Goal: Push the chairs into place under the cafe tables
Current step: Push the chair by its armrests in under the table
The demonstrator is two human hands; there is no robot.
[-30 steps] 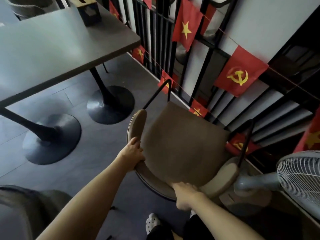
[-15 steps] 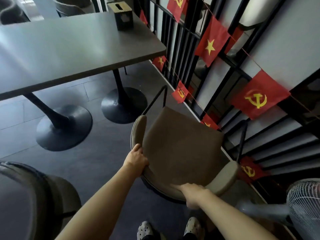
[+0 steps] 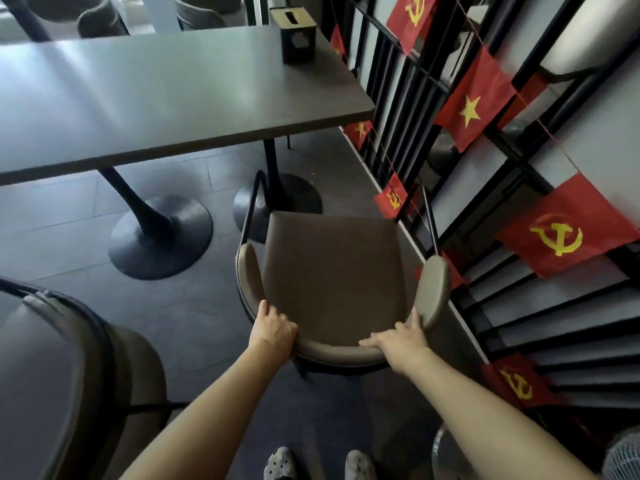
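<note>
A brown padded armchair (image 3: pixel 332 271) with thin black metal legs stands in front of me, its seat facing the grey cafe table (image 3: pixel 166 98). The chair's front edge sits just short of the table's near edge, beside the right pedestal base (image 3: pixel 298 199). My left hand (image 3: pixel 273 327) grips the left end of the curved backrest. At the right end of that backrest my right hand (image 3: pixel 398 337) holds the top rim, fingers spread along it.
A second padded chair (image 3: pixel 69 375) stands at the lower left. Another round pedestal base (image 3: pixel 161 237) lies left. A black railing with red flags (image 3: pixel 561 233) runs along the right. A dark tissue box (image 3: pixel 298 39) sits on the table. A fan (image 3: pixel 623 455) is at lower right.
The chair has swung round to face the table squarely and moved closer to it. My right hand has shifted further right along the backrest.
</note>
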